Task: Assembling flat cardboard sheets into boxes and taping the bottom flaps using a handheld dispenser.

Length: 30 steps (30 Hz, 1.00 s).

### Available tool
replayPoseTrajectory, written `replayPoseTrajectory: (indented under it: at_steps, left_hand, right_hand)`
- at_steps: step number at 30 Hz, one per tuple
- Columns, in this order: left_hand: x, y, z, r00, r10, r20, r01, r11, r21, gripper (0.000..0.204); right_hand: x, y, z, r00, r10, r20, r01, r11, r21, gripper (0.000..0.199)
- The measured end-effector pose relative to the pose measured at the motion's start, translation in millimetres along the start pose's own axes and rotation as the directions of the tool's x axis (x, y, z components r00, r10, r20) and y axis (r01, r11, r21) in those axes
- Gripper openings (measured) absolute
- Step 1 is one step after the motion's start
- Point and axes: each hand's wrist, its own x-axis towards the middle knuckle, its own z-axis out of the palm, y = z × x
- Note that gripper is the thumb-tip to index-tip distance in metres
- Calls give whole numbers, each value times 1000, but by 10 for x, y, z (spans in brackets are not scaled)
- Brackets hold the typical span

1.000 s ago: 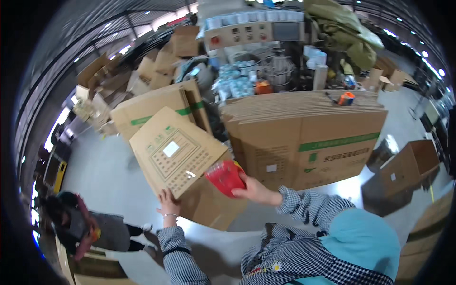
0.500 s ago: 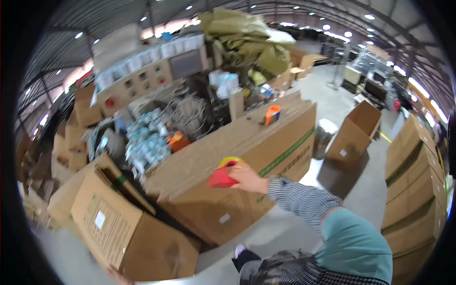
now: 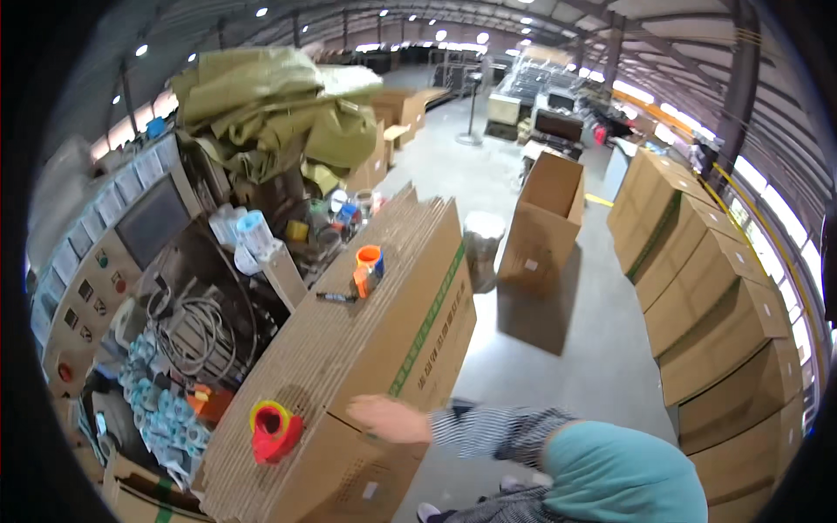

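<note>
My right hand (image 3: 389,419) reaches in from the lower right, in a striped cuff and a teal sleeve. Its fingers stretch toward the left beside the upper edge of a thick stack of flattened cardboard cartons (image 3: 436,327); I cannot tell whether they touch it. Nothing shows in this hand. A red tape dispenser with a yellow roll (image 3: 275,434) rests on top of the stack, left of the hand. Farther along the same top lie an orange tape dispenser (image 3: 369,259) and a dark marker pen (image 3: 336,297). My left hand is out of sight.
An open carton (image 3: 539,234) stands on the floor ahead, beside a cylindrical bin (image 3: 482,244). Large cartons (image 3: 724,327) line the right side. At left are a control panel (image 3: 96,288), coiled cable (image 3: 196,336) and a heap of blue-white rolls (image 3: 157,397). Olive tarpaulin (image 3: 279,105) lies behind.
My right hand has let go of the red tape dispenser, which now sits on the stack. The view has swung right, and my left hand and the carton by it have mostly left it.
</note>
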Motion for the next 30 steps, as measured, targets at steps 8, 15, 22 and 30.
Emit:
replayPoseTrajectory:
  at_steps: [8, 15, 22, 30]
  left_hand:
    - [40, 3779, 438, 968, -225, -107, 139, 842, -521, 86]
    - [820, 6694, 456, 962, 269, 36, -110, 508, -854, 38]
    - [1232, 8673, 770, 879, 324, 351, 8, 725, -689, 45]
    - [1137, 9396, 471, 799, 423, 427, -282, 891, -356, 57]
  right_hand:
    - [-5251, 1129, -1243, 523, 834, -177, -842, 538, 48, 36]
    - [-5084, 1239, -1698, 346, 916, 203, -806, 179, 564, 40]
    - [-4559, 2408, -1569, 472, 456, 755, -734, -270, 623, 52]
    - [-5029, 3300, -2492, 433, 683, 589, -744, -99, 661, 56]
